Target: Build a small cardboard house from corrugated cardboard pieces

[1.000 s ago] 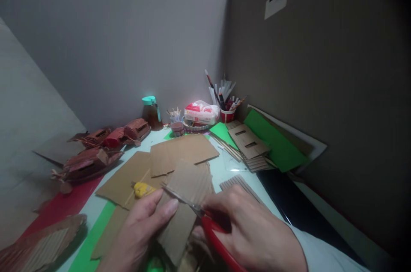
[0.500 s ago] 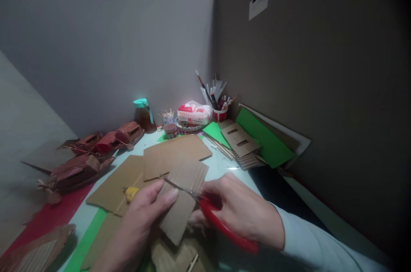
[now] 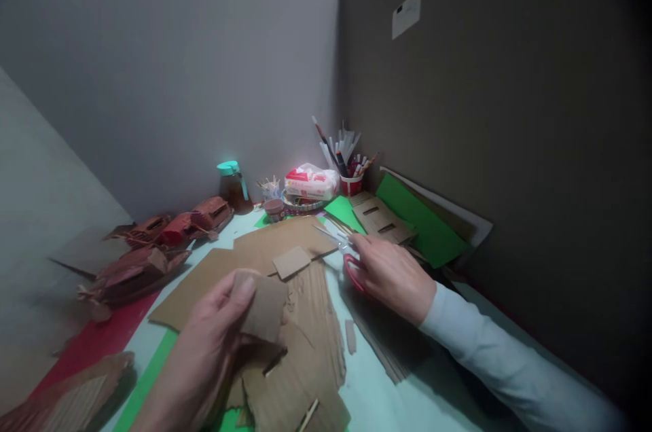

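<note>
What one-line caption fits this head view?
Left hand holds a cardboard piece while right hand rests red scissors on the cluttered table.

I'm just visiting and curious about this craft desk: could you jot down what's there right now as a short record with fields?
left hand: left hand pinches a small cardboard piece above the desk
right hand: right hand holds red-handled scissors, blades pointing away, low over the desk
under the hands: corrugated cardboard sheets; a small cut square lies on them
left side: brown-red model boats
back: teal-lidded jar, tissue pack, red cup of brushes
right side: green paper, slotted cardboard pieces
</note>
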`<state>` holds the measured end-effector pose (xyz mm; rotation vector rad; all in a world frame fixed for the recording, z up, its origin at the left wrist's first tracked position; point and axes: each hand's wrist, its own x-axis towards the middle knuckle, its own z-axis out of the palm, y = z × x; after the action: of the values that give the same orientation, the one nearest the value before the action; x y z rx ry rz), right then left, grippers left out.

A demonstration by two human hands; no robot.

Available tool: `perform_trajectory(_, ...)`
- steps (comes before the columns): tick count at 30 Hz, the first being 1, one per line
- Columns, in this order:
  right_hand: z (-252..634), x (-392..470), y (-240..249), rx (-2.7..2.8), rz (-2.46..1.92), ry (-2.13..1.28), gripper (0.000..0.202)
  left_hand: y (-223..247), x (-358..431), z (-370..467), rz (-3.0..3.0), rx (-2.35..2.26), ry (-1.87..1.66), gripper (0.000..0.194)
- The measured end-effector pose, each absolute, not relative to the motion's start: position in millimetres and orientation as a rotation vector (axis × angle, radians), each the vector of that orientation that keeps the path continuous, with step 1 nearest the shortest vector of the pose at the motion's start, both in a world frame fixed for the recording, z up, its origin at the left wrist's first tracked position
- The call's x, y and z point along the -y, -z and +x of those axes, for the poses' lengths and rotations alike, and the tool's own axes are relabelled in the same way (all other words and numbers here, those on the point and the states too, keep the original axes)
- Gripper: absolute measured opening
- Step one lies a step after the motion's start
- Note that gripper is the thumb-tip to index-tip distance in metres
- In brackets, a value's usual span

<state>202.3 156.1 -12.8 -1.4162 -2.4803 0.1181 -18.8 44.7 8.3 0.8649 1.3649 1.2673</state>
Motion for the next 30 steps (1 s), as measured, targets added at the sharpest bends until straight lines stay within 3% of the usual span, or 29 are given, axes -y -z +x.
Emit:
perform_trajectory(4, 200.3, -170.1, 30.8, 2.512, -1.46, 0.096, 0.024, -7.8, -35.0, -42.9, 0.79, -1.444, -1.379, 0.024)
perform_trajectory(13, 196.5, -158.0, 20.3, 2.629, -1.344, 0.172, 0.023, -10.8, -19.5, -52.6, 0.691, -1.375, -1.428, 0.057)
perform_trajectory(19, 190.8, -93.6, -16.9, 2.719, -0.759, -0.367, 0.09, -9.8, -18.5, -51.5, 0.69, -1.282, -1.476, 0.057)
perform_trajectory(21, 177.8, -76.2, -4.3, 2.734, -0.805, -0.309, 0.08, -9.3, -18.2, -50.6, 0.649, -1.261, -1.499, 0.057)
perform_trajectory(26, 145.0, -64.1, 70.3, 2.661, -0.627, 0.379, 0.052, -6.6, -13.7, -51.2, 0.629, -1.166, -1.541, 0.051)
perform_trajectory(30, 145.6, -70.7, 91.9, 2.741, -0.594, 0.352, 0.043, -7.5, -12.9, -48.8, 0.646, -1.203, -1.598, 0.059)
